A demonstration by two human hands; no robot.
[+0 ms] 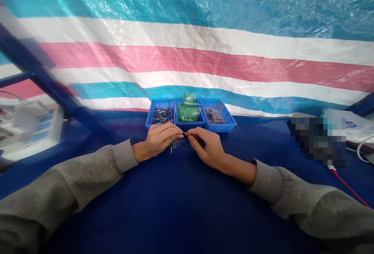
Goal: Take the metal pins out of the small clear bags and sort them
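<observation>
Above the blue table, my left hand (pixel 159 139) and my right hand (pixel 209 147) meet fingertip to fingertip. Both are closed in a pinch on a small, thin metal piece (pixel 185 133); the fingers cover most of it, so its exact kind is hidden. Just below my left fingers, a slim metal pin-like part (pixel 171 150) and a small clear plastic bag (pixel 178 143) show on the table. Right behind my left hand stands a blue bin (pixel 148 119) with many slim metal parts (pixel 163 115) in it.
Beside that bin, a middle blue bin (pixel 191 126) holds green plastic packets (pixel 189 112). The right blue bin (pixel 230 123) contains small clear bags (pixel 214 115). A striped sheet (pixel 187 59) hangs behind. White equipment (pixel 35 129) stands left; a red cable (pixel 350 188) and plastic bag (pixel 355 125) lie right.
</observation>
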